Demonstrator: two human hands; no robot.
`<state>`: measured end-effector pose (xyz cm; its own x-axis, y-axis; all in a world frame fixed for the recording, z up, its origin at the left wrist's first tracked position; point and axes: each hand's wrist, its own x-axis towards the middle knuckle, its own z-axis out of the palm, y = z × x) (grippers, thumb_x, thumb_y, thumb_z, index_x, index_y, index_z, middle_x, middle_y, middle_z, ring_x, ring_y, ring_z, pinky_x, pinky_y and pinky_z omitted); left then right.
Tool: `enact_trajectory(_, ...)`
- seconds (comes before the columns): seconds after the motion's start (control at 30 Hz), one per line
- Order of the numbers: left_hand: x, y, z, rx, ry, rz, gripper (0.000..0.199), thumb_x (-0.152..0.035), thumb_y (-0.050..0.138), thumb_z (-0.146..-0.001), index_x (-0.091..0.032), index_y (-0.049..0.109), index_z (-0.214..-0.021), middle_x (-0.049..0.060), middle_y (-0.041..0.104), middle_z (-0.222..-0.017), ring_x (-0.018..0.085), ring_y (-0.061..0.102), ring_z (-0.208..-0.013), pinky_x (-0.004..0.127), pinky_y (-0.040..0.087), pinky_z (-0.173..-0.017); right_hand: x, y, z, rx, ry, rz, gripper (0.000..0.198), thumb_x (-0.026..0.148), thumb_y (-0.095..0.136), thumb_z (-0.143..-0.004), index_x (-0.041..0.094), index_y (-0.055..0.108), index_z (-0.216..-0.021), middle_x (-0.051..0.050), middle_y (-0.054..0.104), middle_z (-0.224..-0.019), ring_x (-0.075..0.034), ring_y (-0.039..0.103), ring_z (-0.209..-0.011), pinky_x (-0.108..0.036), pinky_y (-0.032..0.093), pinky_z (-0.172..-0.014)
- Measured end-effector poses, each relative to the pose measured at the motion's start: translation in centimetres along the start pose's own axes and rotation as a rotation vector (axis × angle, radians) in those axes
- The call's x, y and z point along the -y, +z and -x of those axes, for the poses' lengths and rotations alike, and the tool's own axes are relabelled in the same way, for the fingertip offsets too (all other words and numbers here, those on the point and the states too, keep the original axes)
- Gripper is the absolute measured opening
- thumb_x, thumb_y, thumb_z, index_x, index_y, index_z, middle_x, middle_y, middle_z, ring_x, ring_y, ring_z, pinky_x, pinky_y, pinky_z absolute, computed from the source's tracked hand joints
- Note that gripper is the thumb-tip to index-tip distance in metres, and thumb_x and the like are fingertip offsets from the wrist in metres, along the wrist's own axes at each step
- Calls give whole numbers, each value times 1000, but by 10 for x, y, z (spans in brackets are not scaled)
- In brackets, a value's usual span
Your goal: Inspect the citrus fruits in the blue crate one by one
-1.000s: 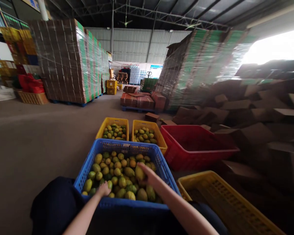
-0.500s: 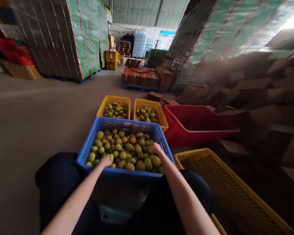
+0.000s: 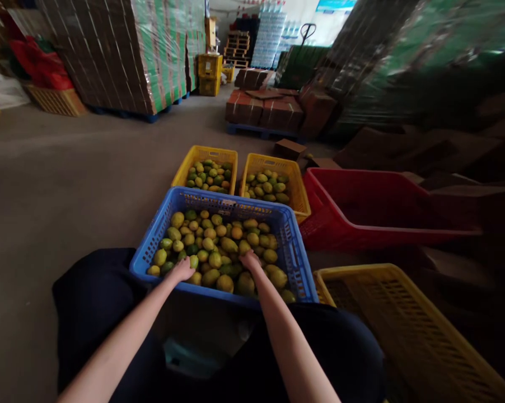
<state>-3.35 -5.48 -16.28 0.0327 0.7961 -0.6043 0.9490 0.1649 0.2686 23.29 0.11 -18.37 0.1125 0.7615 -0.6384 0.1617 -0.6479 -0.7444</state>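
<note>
The space above the blue, rectangular, perforated plastic crate [image 3: 298, 254] is open, but its 4 raised walls block a low sideways pass. Inside, rounded yellow-green fruit [image 3: 229, 244] lie packed together, leaving little room between them. The person's left hand [image 3: 183, 270] and right hand [image 3: 251, 261] obstruct the near part, with a gap between. 2 yellow, rectangular plastic crates [image 3: 213, 152] crowd the far wall; a red, flared plastic tub [image 3: 326, 218] and a yellow, slatted plastic crate [image 3: 420, 330] hem the right. Grey floor [image 3: 88, 184] lies free leftward.
</note>
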Motion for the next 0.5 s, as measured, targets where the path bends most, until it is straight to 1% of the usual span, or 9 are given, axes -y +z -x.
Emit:
enact_trajectory(0.1, 0, 0, 0, 1, -19, -3, 47, -25, 48, -92, -7, 48, -135, 26, 53, -143, 34, 51, -135, 40, 38, -107, -4, 4, -15, -191, 72, 103, 53, 18, 76, -73, 15, 53, -121, -21, 62, -127, -29, 57, -125, -41, 51, -95)
enact_trajectory(0.17, 0, -1, 0, 5, -28, -4, 46, -25, 48, -92, -8, 48, -135, 25, 53, -143, 32, 50, -136, 38, 37, -108, -6, 4, -23, -255, 89, 142, 49, 20, 75, -75, 16, 53, -119, -21, 60, -131, -28, 53, -129, -45, 47, -99)
enact_trajectory(0.23, 1, -1, 1, 9, -36, -3, 45, -26, 48, -92, -8, 49, -133, 25, 54, -142, 31, 50, -136, 35, 36, -108, -8, 4, -29, -279, 87, 158, 47, 25, 75, -76, 19, 53, -118, -19, 60, -132, -27, 52, -130, -48, 45, -102)
enact_trajectory(0.3, 1, -2, 2, 8, -42, -1, 44, -25, 47, -93, -7, 49, -133, 24, 54, -142, 30, 50, -136, 34, 36, -108, -10, 3, -32, -281, 76, 161, 45, 30, 76, -75, 21, 55, -115, -17, 62, -128, -26, 53, -127, -49, 45, -101)
enact_trajectory(0.4, 1, -3, 5, 2, -48, 2, 47, -25, 48, -92, -7, 48, -135, 24, 52, -144, 30, 49, -136, 33, 36, -108, -12, 0, -31, -268, 54, 151, 34, 34, 77, -74, 21, 60, -100, -15, 69, -111, -27, 60, -118, -46, 49, -96)
enact_trajectory(0.5, 0, -4, 9, -18, -38, 8, 49, -24, 51, -91, -6, 48, -137, 24, 51, -145, 31, 49, -136, 34, 37, -108, -9, -1, -24, -240, 25, 106, 23, 30, 78, -70, 22, 61, -83, -12, 72, -93, -30, 63, -112, -47, 51, -90)
